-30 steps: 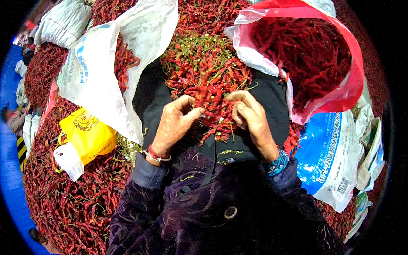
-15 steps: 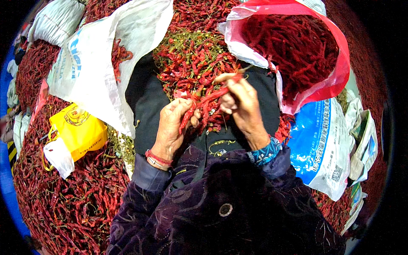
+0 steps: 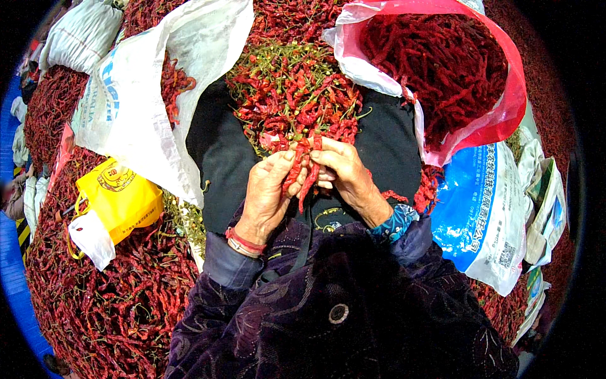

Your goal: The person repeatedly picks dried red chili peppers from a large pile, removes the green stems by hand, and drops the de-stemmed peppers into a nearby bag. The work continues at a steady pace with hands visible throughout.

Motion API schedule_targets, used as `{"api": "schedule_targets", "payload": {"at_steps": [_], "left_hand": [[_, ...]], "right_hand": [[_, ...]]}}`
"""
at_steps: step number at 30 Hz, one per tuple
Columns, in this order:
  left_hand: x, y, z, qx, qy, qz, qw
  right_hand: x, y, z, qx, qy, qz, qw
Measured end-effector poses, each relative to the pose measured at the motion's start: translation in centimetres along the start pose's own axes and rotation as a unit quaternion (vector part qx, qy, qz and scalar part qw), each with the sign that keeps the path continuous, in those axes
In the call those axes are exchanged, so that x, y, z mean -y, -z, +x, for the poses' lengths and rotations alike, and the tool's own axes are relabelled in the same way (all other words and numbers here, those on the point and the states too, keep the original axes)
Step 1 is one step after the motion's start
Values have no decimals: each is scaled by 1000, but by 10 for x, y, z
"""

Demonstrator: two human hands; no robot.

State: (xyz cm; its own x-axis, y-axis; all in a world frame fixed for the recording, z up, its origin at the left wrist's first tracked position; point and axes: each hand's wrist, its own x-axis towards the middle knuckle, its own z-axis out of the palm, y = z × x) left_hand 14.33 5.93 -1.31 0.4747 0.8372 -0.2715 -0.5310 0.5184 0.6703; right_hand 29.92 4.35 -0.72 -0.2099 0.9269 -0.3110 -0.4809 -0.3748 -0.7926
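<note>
In the middle of the view, my left hand [image 3: 271, 189] and my right hand [image 3: 344, 180] meet over my lap, fingers closed on a few long red chilies [image 3: 301, 177] that hang between them. Just beyond my fingertips lies a heap of red chilies mixed with green stems [image 3: 290, 88], on dark cloth [image 3: 221, 151] over my legs. My fingers partly hide the chilies they hold.
An open white sack [image 3: 126, 114] is at the left, an open red-rimmed sack of dark chilies [image 3: 435, 82] at the right. A yellow bag [image 3: 132, 208], a blue-and-white sack [image 3: 467, 215] and chili piles [image 3: 107, 303] surround me. A blue surface [image 3: 16, 271] runs along the far left.
My right hand has come down and left from higher up to meet my left hand. The chilies that slanted between my hands now hang upright in my fingers.
</note>
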Motion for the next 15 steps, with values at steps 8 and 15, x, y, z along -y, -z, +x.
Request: {"api": "schedule_targets", "payload": {"at_steps": [8,15], "left_hand": [[-12,11,7,-110,-113,14,987],[-3,-7,0,-117,-143,173,968]], "right_hand": [[11,27,6,-144,216,-490,832],[10,-1,6,-25,-15,-16,999]]}}
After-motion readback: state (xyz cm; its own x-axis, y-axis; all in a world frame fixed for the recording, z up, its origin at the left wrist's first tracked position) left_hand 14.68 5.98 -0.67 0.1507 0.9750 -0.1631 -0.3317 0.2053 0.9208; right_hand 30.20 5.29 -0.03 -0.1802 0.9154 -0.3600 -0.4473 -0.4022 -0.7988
